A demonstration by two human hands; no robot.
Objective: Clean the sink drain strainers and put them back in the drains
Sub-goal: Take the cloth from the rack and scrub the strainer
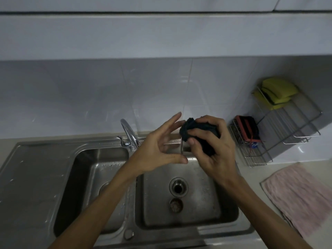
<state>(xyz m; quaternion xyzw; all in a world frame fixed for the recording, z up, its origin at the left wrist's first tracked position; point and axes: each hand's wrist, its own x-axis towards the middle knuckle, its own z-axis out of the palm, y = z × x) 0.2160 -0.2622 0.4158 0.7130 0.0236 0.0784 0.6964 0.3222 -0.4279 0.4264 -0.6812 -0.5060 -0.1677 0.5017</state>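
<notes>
I am seeing the strainer point(181, 149) edge-on, a thin metal sliver standing almost upright in the air above the back rim of the right basin point(224, 203). My left hand point(158, 150) is pinching it by the rim, thumb under its lower edge and the fingers point(172, 123) reaching to its top, though the upper contact is partly hidden. My right hand point(215, 150) is gripping a dark scouring pad point(206, 141), its fingers curled round the pad and pressing it against the strainer's right face. So the strainer is lying just right of my left fingers. The open drain point(178, 188) is directly below, and a second strainer point(176, 205) is lying just in front of it on the basin floor. I am judging that the scrubbing is underway.
</notes>
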